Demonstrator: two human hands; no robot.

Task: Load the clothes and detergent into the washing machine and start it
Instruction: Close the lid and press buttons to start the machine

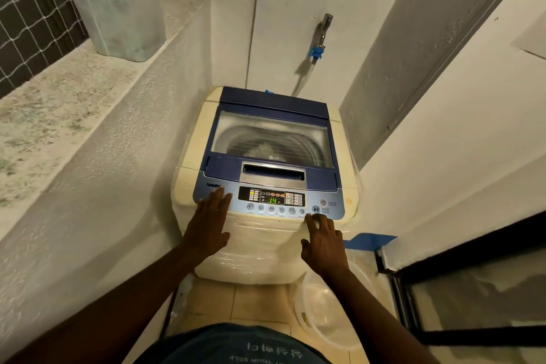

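A cream top-loading washing machine [266, 248] with a blue lid [271, 103] stands against the back wall, lid down. Through the lid's window [271, 139] I see the drum with pale cloth inside. The control panel [271, 201] is lit and its green display reads 14. My left hand [211, 224] lies flat, fingers spread, on the panel's left end. My right hand [322, 241] hovers at the panel's front edge, its fingertips just below the start/pause button [315, 209]. Neither hand holds anything.
A clear plastic container [121, 13] stands on the ledge [59, 103] at the left. A tap with a blue hose fitting [317, 52] is on the wall behind the machine. A clear round tub [325, 310] sits on the tiled floor at the right, beside a dark-framed door [472, 304].
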